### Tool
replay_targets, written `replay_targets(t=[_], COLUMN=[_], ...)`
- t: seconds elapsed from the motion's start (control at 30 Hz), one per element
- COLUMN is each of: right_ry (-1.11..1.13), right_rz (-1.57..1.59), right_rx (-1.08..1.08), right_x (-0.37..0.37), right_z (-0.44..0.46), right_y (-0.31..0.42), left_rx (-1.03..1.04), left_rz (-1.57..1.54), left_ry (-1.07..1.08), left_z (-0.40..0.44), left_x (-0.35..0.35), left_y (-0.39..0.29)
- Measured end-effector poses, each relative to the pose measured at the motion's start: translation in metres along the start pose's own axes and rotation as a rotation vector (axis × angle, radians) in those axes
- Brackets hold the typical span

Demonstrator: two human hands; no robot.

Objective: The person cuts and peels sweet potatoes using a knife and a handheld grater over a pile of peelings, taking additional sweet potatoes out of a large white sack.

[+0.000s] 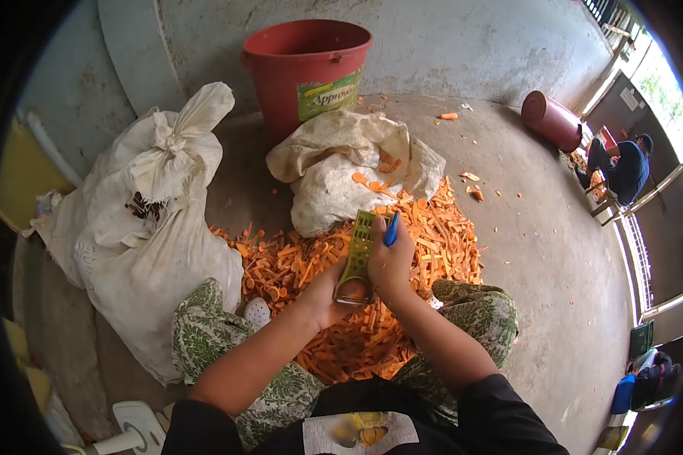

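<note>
A green slotted grater-like tool (359, 246) stands tilted between my hands, above a large heap of orange cut pieces (440, 235). My left hand (325, 294) is closed round its lower left side, near a clear-edged end with something brownish-orange in it. My right hand (391, 258) grips the tool's right side, and a blue object (391, 229), perhaps a handle, sticks up between its fingers. Just beyond the heap lies an open whitish sack (330, 193) with a few orange slices on it.
A red bucket (281, 83) stands by the wall. Full white sacks (144, 250) lean at the left. Farther right are a tipped red barrel (550, 121) and a seated person (630, 171). Orange scraps dot the floor (554, 280).
</note>
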State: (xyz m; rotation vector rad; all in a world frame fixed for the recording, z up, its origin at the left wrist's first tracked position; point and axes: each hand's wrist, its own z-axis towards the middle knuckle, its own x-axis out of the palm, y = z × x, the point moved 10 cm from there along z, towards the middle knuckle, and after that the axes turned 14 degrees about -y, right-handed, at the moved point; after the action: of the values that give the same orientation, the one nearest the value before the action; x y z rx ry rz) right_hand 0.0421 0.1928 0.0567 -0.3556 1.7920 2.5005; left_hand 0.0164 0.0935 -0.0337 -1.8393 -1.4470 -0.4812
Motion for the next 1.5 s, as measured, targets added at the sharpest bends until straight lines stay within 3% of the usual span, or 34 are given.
replay_targets(t=[0.3, 0.43, 0.47, 0.53, 0.63, 0.7, 0.8, 0.87, 0.93, 1.0, 1.07, 1.17, 1.3, 1.37, 1.5], right_ry=[0.027, -0.315, -0.318, -0.253, -0.088, 0.029, 0.059, 0.039, 0.024, -0.100, -0.191, -0.238, 0.031, 0.073, 0.034], right_rz=[-0.174, 0.056, 0.057, 0.029, 0.153, 0.029, -0.064, -0.064, -0.057, -0.069, 0.012, -0.013, 0.125, -0.010, -0.094], right_rx=[-0.027, 0.407, 0.410, 0.244, 0.238, 0.107, -0.003, -0.043, -0.080, -0.065, 0.192, 0.136, 0.064, -0.106, -0.213], right_x=[0.008, -0.038, -0.039, -0.036, -0.010, 0.002, 0.003, 0.003, 0.004, -0.013, -0.029, -0.044, -0.009, -0.001, 0.000], right_z=[0.020, 0.087, 0.086, 0.090, 0.050, 0.025, 0.003, 0.003, 0.009, 0.039, 0.074, 0.085, 0.024, -0.003, -0.001], right_y=[-0.012, -0.094, -0.096, -0.070, -0.035, -0.013, 0.011, 0.004, 0.000, -0.007, -0.048, -0.049, 0.005, 0.020, 0.021], left_rx=[0.127, 0.005, 0.033, 0.043, 0.033, 0.034, -0.009, 0.019, 0.067, 0.110, 0.012, 0.012, -0.028, 0.034, 0.044], left_rz=[0.223, 0.350, 0.325, 0.218, 0.169, 0.159, 0.073, 0.122, 0.213, 0.309, 0.447, 0.300, 0.235, 0.196, 0.229], left_ry=[0.094, 0.079, 0.054, 0.016, 0.042, 0.014, 0.189, -0.021, 0.014, 0.049, 0.132, 0.059, 0.130, 0.090, 0.004], left_z=[-0.001, -0.011, -0.010, -0.004, 0.000, 0.007, 0.001, -0.002, 0.001, -0.001, -0.010, -0.011, -0.012, -0.012, 0.001], left_x=[0.005, -0.004, -0.005, -0.007, -0.003, -0.008, 0.008, -0.001, -0.002, -0.002, 0.001, -0.001, 0.007, 0.010, -0.010], left_y=[-0.011, 0.014, 0.011, 0.004, -0.005, -0.006, -0.003, -0.003, -0.003, 0.000, 0.014, 0.004, 0.000, -0.006, -0.003])
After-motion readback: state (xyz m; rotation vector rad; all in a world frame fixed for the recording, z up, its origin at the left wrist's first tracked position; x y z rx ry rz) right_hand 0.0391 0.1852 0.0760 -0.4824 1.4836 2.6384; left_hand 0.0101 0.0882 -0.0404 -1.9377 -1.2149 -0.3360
